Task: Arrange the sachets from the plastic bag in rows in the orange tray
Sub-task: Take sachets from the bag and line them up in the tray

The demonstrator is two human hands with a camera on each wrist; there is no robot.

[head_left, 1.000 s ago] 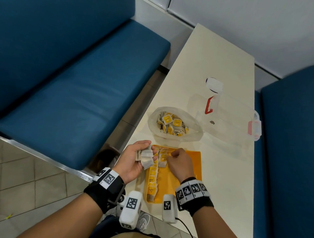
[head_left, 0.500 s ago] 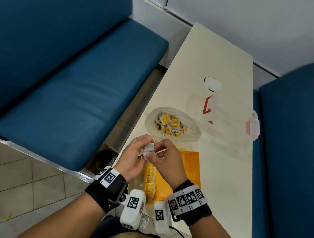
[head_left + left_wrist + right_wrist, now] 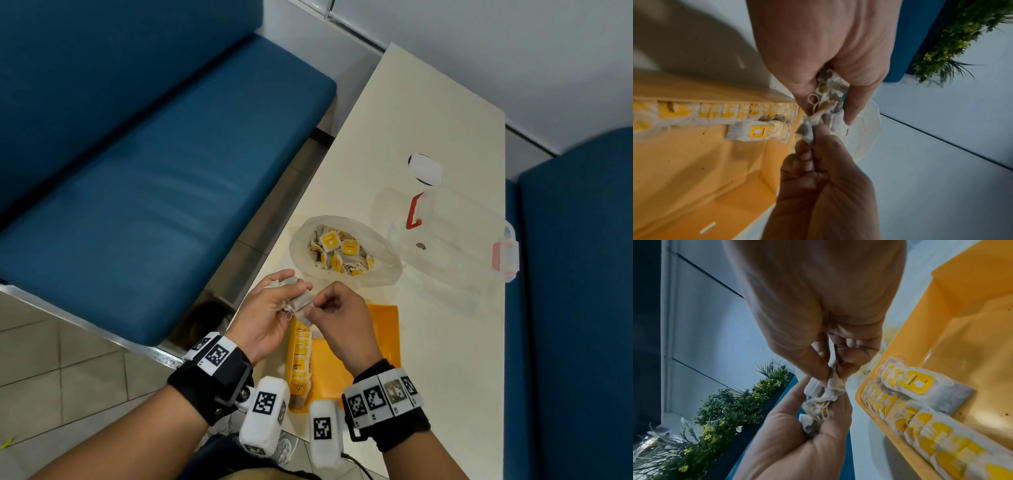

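**Next tea bag drawn from the bunch**

Your right hand [image 3: 337, 310] had left the orange tray [image 3: 385, 337] and pinched one tea bag [image 3: 303, 303] from the bunch clutched in your left hand [image 3: 270, 308], above the started row [image 3: 301, 356]; the plastic bag [image 3: 342, 251] stayed on the desk [image 3: 445, 342].

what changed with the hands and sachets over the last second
The right hand left the row in the orange tray, rose to the left hand and now pinches one sachet from the bunch held there. The left hand keeps gripping its bunch. The row of sachets along the tray's left wall, the plastic bag and the clear container stayed put.
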